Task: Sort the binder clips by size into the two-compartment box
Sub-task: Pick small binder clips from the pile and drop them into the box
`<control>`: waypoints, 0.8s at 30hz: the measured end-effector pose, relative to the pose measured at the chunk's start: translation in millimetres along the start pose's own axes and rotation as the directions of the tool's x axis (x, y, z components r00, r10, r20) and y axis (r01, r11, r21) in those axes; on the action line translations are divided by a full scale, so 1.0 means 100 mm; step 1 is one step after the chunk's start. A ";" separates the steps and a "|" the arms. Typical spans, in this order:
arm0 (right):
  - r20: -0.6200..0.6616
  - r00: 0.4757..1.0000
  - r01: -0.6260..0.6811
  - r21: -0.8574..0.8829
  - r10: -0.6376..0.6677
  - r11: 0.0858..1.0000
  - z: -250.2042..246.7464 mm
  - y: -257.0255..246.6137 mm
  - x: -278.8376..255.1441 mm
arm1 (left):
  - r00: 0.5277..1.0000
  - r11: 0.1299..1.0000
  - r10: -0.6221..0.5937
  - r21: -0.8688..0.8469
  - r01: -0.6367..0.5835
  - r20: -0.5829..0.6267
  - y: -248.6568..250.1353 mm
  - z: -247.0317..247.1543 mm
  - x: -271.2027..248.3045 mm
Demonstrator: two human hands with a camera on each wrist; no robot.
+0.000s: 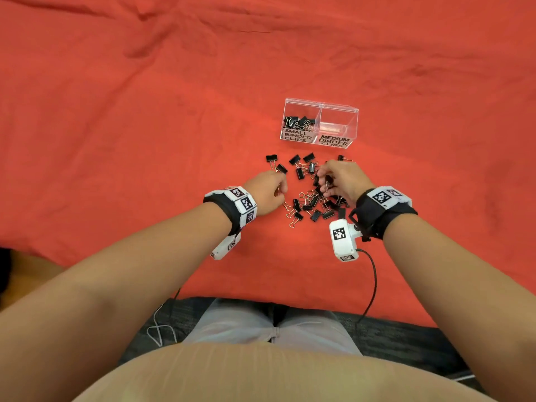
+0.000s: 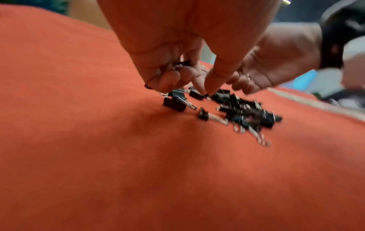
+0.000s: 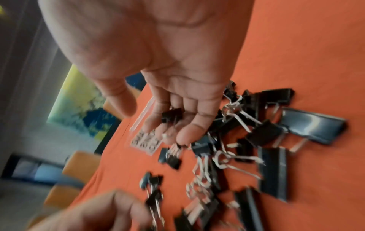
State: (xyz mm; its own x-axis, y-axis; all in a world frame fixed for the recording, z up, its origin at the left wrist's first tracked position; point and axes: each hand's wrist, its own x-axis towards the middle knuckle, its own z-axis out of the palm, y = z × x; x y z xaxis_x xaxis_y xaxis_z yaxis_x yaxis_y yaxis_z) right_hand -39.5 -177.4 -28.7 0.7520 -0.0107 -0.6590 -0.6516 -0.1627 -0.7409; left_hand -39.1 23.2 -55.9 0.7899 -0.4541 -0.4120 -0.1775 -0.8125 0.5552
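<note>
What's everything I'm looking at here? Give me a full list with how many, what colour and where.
Cloth: one, red-orange, covering the whole table.
Box: one, clear plastic, two compartments, beyond the pile; labels read SMALL BINDER CLIPS and MEDIUM BINDER CLIPS.
Clips in box: a few, black, in the small compartment; the medium compartment looks empty.
Loose clips: too many to count, black with silver handles, piled on the cloth between the hands.
Cable: one, black, trailing from the right wrist camera.
Wrist cameras: two, white, strapped under the wrists.
Left hand: curled, holding clips at the pile's left edge.
Right hand: fingers curled around a small black clip over the pile.
</note>
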 end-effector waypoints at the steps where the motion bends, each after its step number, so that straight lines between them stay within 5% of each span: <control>1: 0.015 1.000 0.019 -0.156 -0.017 0.988 0.03 0.04 -0.02 | 0.999 0.997 0.025 0.071 -0.029 0.043 -0.02 0.03 0.00; 4: 0.052 0.990 0.138 -0.604 -0.134 0.785 0.10 0.17 -0.08 | 0.997 0.976 0.019 0.213 -0.033 0.069 -0.03 0.06 0.00; 10: 0.197 0.956 0.276 -0.857 -0.218 0.435 0.14 0.38 -0.08 | 0.994 0.929 0.072 0.356 -0.099 0.088 -0.01 0.06 0.02; 18: 0.196 0.914 0.352 -0.818 -0.355 0.454 0.10 0.42 -0.08 | 0.994 0.998 0.006 0.060 0.001 -0.107 0.02 -0.31 0.21; 24: -0.001 0.937 0.257 -0.674 -0.349 0.692 0.03 0.34 -0.11 | 0.946 0.991 -0.054 -0.137 0.011 -0.319 0.32 -0.77 0.61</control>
State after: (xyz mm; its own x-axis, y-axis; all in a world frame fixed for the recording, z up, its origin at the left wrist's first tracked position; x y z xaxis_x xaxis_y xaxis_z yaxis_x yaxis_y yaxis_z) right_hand -70.5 -180.4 -47.0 0.9323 0.0460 -0.3588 -0.1904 -0.7808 -0.5951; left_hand 48.7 -2.2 -7.7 0.9443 -0.2689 -0.1898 -0.0869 -0.7598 0.6443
